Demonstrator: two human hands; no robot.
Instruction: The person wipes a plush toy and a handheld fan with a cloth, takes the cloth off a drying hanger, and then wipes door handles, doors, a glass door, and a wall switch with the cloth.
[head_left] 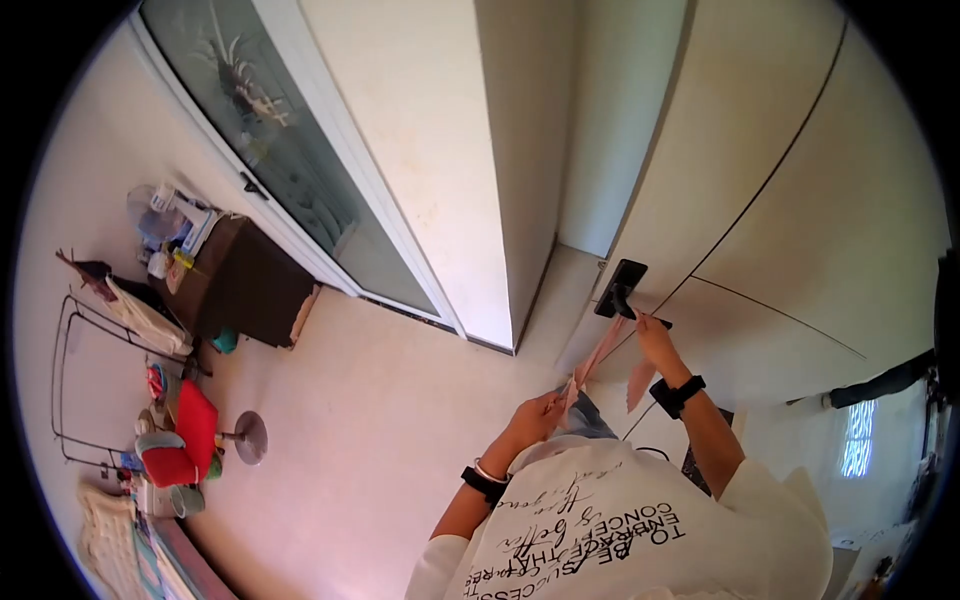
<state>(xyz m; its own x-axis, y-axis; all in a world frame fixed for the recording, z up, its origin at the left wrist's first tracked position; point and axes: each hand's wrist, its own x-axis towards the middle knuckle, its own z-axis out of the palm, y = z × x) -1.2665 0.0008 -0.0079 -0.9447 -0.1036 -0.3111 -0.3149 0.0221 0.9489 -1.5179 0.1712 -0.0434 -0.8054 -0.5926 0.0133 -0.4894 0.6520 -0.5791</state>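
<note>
A thin pink cloth [601,354] stretches between my two hands and runs up to the black lever handle [624,290] of a pale door [735,150]. My left hand [541,416] is closed on the lower end of the cloth, in front of my body. Close beside the lever, my right hand [656,342] grips the upper part of the cloth. A loose end hangs below that hand. Whether the cloth goes right round the lever is hard to make out. The door stands ajar, its edge apart from the wall.
Left of the door is a wall corner [500,200], then a glass door [300,170] with a white frame. A dark cabinet [250,285] bears a fan and clutter. Farther left are a red chair [195,420] and a metal rack [60,400]. Another person's leg [885,382] shows at right.
</note>
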